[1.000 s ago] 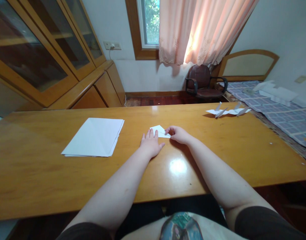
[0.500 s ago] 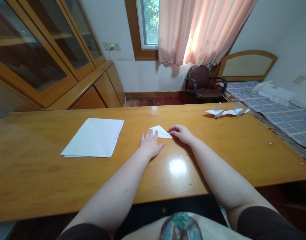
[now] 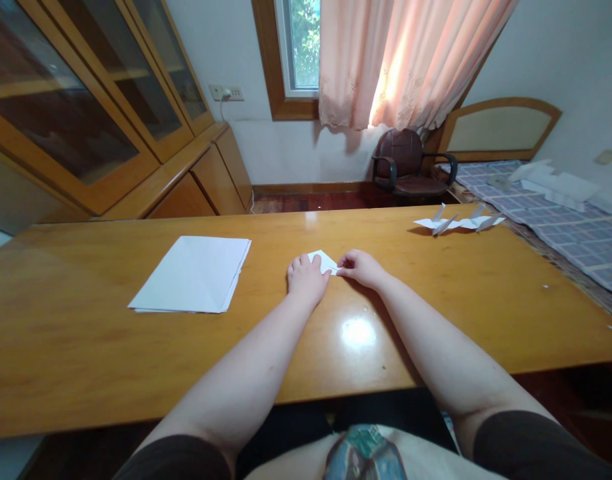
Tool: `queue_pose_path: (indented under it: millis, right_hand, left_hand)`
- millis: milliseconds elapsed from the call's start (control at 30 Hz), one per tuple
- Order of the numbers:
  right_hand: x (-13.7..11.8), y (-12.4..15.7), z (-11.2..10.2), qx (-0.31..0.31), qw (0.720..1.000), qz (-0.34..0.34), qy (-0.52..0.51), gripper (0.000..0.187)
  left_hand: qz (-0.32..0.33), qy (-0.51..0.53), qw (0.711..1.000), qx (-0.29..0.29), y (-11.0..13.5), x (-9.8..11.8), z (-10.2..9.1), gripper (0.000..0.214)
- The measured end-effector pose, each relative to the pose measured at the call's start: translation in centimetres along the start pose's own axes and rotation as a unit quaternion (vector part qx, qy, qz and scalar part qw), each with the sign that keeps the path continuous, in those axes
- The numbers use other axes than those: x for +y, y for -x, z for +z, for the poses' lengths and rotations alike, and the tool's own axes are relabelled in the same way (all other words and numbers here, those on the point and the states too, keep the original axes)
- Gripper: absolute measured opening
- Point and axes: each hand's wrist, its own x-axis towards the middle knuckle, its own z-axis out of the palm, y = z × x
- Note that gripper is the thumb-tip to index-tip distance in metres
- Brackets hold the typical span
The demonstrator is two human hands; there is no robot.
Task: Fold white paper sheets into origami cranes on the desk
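Note:
A small white sheet of paper, folded to a pointed shape, lies on the wooden table between my hands. My left hand covers its left part, fingers bent over it and thumb on its near edge, holding it against the tabletop. At the right-hand tip, my right hand pinches the paper between thumb and fingers. Much of the folded paper is hidden under my left hand.
To the left lies a stack of white paper sheets. Folded paper cranes stand at the far right of the table. Beyond it are a brown armchair, a bed and a glass-doored cabinet.
My left hand has shifted right, its fingers bending and its thumb coming onto the paper. My right hand has closed on the paper's right tip. The view has shifted slightly.

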Motion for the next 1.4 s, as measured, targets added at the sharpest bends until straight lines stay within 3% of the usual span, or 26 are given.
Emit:
queue_pose_path:
  millis: [567,833,967,1100,1200,1300,1400]
  right_hand:
    - [0.2,-0.2,0.1,-0.006,1.000,0.006,0.003,0.012]
    - [0.6,-0.2,0.3,-0.003,1.000,0.003,0.002,0.012]
    - [1.1,-0.1,0.3,-0.003,0.999,-0.042,-0.002,0.016]
    - [1.3,0.2,0.3,-0.002,0.993,-0.115,0.028,0.017]
    - [0.9,0.6,0.1,0.015,0.984,-0.157,0.087,0.017]
    - [0.2,0.9,0.0,0.004,0.973,-0.191,0.132,0.019]
    - [-0.3,1.0,0.0,-0.005,0.968,-0.204,0.145,0.019]
  left_hand:
    - [-0.005,0.030,0.999,-0.016,-0.3,-0.9,0.2,0.042]
    - [-0.006,0.107,0.994,-0.027,-1.1,-2.8,0.5,0.039]
    - [-0.035,0.149,0.988,-0.011,-2.3,-4.7,0.4,0.037]
    - [-0.015,0.159,0.987,0.008,-3.1,-6.0,0.4,0.044]
    - [-0.008,0.128,0.991,-0.038,-3.0,-6.0,0.6,0.062]
    - [0.046,0.114,0.989,-0.088,-2.7,-5.4,0.8,0.078]
    - [0.090,0.116,0.985,-0.096,-2.6,-5.2,1.0,0.083]
